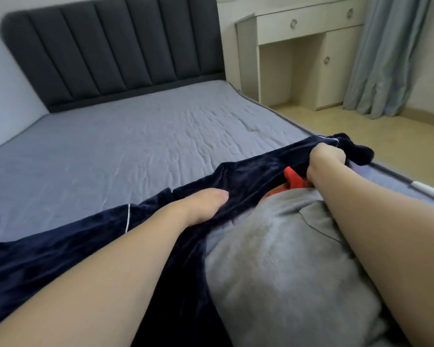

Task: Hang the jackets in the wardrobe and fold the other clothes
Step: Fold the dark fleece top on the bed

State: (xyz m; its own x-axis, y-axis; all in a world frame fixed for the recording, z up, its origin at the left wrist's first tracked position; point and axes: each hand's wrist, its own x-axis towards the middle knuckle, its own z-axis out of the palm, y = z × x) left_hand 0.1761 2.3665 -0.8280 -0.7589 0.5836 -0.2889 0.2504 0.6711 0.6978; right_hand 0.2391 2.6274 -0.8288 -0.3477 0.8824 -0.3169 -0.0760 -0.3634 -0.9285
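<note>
Gripping the navy garment (248, 181) with left hand (203, 205) and right hand (326, 159); a grey garment (286, 259) beneath the right forearm looks unfolded, so little seems done.

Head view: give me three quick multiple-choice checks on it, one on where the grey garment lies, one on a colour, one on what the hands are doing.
1. Where is the grey garment?
A. On the desk
B. In the near foreground between the two arms
C. On the floor

2. What colour is the garment with white piping?
A. Dark navy
B. Yellow
C. White

3. What is the right hand doing?
A. Hanging idle
B. Pulling a drawer
C. Gripping the navy cloth

Key: 1 B, it fills the space between the forearms; 2 A, the cloth across the mattress is deep blue; 3 C, its fingers curl round the fabric, and the left hand grips it too.
</note>
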